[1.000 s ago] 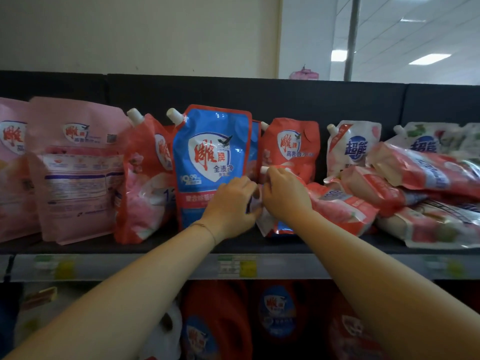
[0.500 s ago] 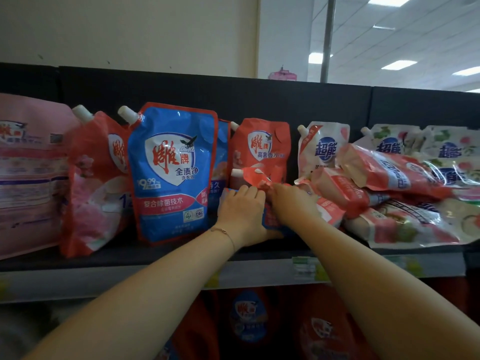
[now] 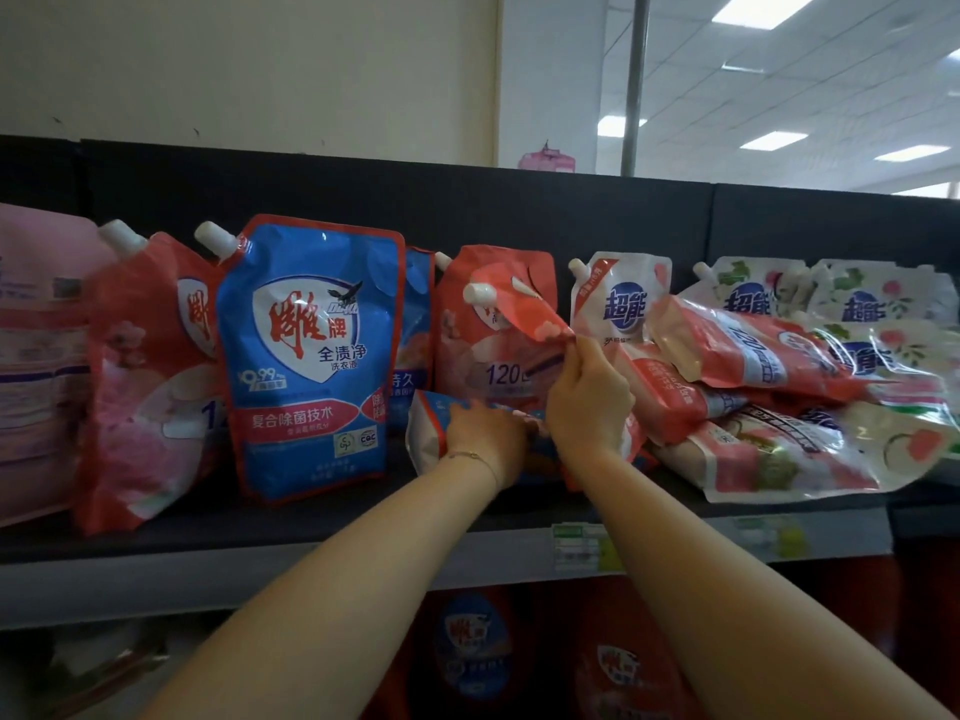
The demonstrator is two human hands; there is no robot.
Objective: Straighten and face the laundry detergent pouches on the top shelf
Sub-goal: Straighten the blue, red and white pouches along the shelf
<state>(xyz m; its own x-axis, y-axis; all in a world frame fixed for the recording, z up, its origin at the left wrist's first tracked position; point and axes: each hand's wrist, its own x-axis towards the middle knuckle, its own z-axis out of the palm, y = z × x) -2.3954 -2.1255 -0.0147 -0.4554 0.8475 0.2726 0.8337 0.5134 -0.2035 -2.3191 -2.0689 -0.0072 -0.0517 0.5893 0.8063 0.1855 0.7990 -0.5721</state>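
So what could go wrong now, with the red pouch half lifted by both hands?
1. The right hand pinches the red pouch only by its floppy top near the cap; it may fold over or slip down.
2. The pile of lying pouches sits right beside it and may slide forward off the shelf.
3. The left hand works close to the upright blue pouch; a nudge could tip it.

Right hand (image 3: 589, 402) pinches red pouch (image 3: 522, 315); left hand (image 3: 485, 440) grips lying pouch (image 3: 425, 440).
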